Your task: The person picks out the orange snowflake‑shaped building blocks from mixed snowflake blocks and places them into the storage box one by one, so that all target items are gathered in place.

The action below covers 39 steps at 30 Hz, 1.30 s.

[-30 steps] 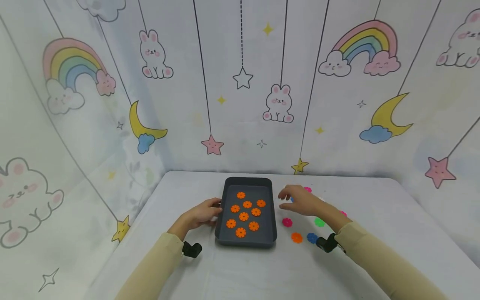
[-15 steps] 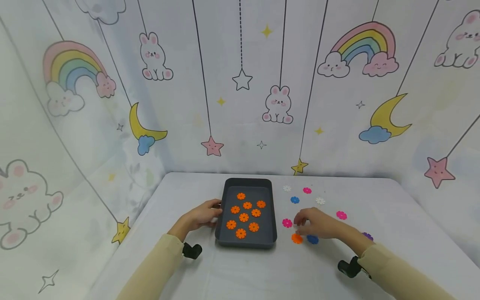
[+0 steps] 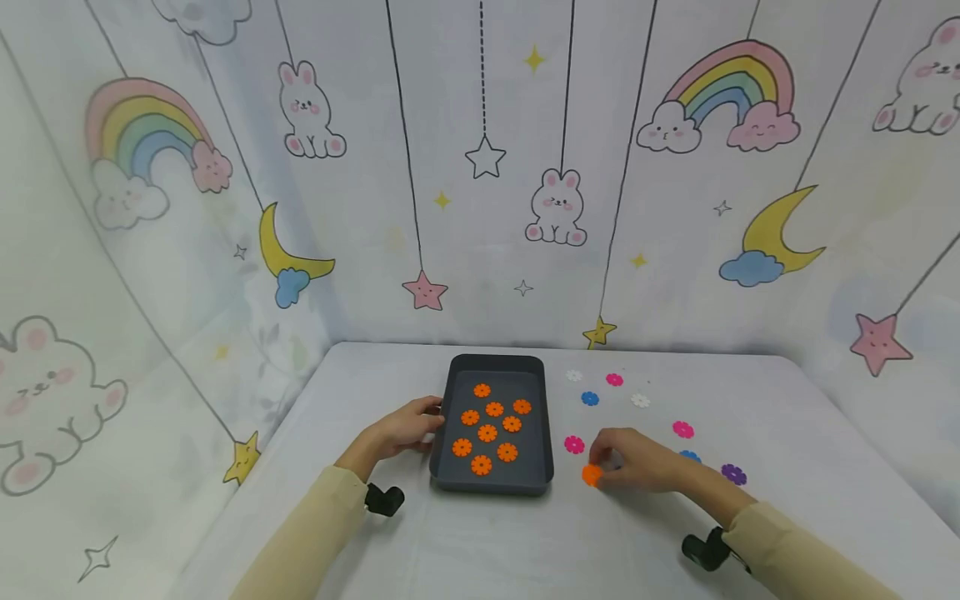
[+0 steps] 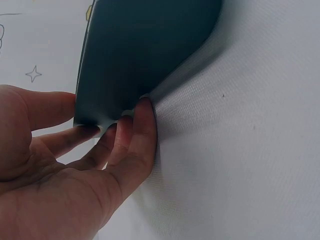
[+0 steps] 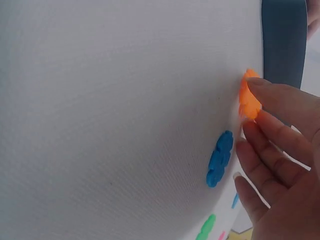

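Note:
A dark grey rectangular tray (image 3: 491, 487) lies on the white table, with several orange flower-shaped pieces (image 3: 487, 432) spread inside. My left hand (image 3: 405, 429) holds the tray's left side; in the left wrist view its thumb (image 4: 52, 107) is at the rim and the fingers touch the outer wall. To the right of the tray, my right hand (image 3: 637, 458) pinches one more orange flower-shaped piece (image 5: 248, 95) between thumb and index finger, at the table surface. A blue flower-shaped piece (image 5: 220, 159) lies close by the fingers in the right wrist view; the hand hides it from the head camera.
Right of the tray lie scattered flower pieces: pink (image 3: 574, 444), blue (image 3: 590, 398), white (image 3: 641, 401) and purple (image 3: 734, 474) among them. A green one (image 5: 206, 227) shows in the right wrist view. A patterned cloth backdrop (image 3: 480, 250) stands behind the table.
My right hand has come from beside the tray's upper right down toward me, and its thumb and finger now grip the orange piece. My left hand stays at the tray.

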Each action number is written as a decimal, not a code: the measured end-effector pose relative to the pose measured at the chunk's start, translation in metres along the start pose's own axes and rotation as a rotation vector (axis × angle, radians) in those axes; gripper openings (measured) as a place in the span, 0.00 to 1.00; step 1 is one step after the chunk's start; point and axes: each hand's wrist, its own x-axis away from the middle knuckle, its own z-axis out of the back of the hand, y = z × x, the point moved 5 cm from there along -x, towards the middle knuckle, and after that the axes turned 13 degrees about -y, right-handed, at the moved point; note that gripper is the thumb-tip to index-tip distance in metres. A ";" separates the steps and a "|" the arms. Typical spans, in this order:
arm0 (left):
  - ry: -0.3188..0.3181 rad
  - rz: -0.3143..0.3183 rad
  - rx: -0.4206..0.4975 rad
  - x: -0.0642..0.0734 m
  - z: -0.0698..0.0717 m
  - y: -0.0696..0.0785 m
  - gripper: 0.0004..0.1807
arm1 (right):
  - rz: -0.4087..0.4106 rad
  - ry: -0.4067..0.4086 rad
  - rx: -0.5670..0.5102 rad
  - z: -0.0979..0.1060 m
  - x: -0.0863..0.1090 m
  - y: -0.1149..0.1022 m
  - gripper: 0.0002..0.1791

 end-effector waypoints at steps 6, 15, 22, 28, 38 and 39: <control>-0.006 -0.005 0.006 -0.001 0.001 -0.001 0.27 | 0.020 0.011 -0.021 0.003 -0.002 -0.003 0.09; -0.004 0.000 0.004 0.000 0.001 -0.001 0.28 | 0.055 0.038 -0.034 0.025 -0.008 -0.019 0.06; 0.003 -0.003 0.009 0.001 0.002 -0.001 0.28 | 0.132 0.107 -0.039 0.054 -0.033 -0.042 0.05; 0.012 0.012 0.006 -0.001 0.004 -0.003 0.28 | 0.152 0.156 -0.019 0.067 -0.067 -0.052 0.05; 0.006 0.006 0.002 -0.003 0.003 -0.005 0.28 | 0.091 0.193 -0.042 0.068 -0.125 -0.041 0.06; 0.006 0.007 0.002 -0.003 0.004 -0.005 0.29 | 0.083 0.197 -0.042 0.067 -0.129 -0.040 0.06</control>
